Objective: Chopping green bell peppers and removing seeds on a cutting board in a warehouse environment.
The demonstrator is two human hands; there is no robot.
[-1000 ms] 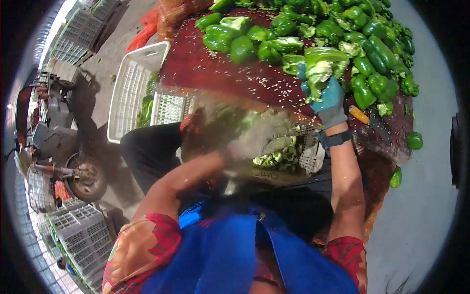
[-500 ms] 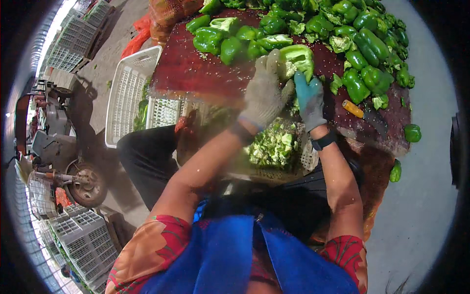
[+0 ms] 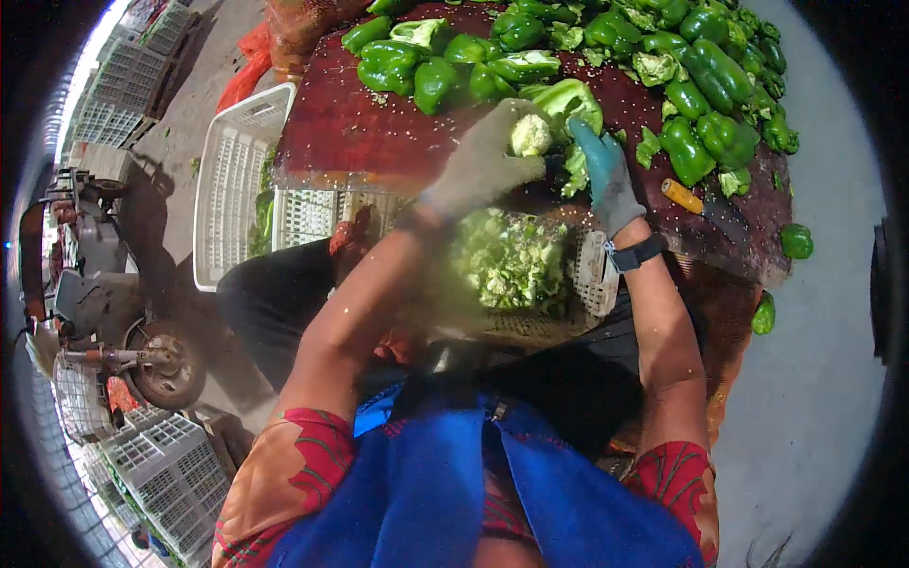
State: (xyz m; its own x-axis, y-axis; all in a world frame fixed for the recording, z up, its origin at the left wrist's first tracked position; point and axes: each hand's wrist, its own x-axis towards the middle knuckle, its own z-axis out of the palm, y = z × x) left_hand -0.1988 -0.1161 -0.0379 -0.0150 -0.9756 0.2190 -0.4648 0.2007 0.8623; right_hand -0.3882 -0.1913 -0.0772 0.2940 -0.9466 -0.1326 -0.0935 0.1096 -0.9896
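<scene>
My left hand (image 3: 483,156), in a pale knit glove, closes around a whitish pepper core (image 3: 531,135) covered in seeds. My right hand (image 3: 611,180), in a teal and grey glove, grips an opened green bell pepper (image 3: 573,97) by its right side. The core sits just left of the pepper's hollow. Some pale green pepper flesh (image 3: 575,170) hangs between the two hands. Below them, a crate (image 3: 595,275) between my knees holds a heap of cut pepper cores (image 3: 507,265). The fingertips of my left hand are partly hidden.
Many green peppers (image 3: 696,80) cover the back and right of the dark red board (image 3: 350,133). A knife with an orange handle (image 3: 682,196) lies to the right. At left stands a white crate (image 3: 222,194); farther off are a motor vehicle (image 3: 166,364) and stacked crates (image 3: 161,473).
My left hand has drawn left, away from the pepper, and a seedy core now shows in its fingers. The right hand still holds the pepper, whose hollow is less covered.
</scene>
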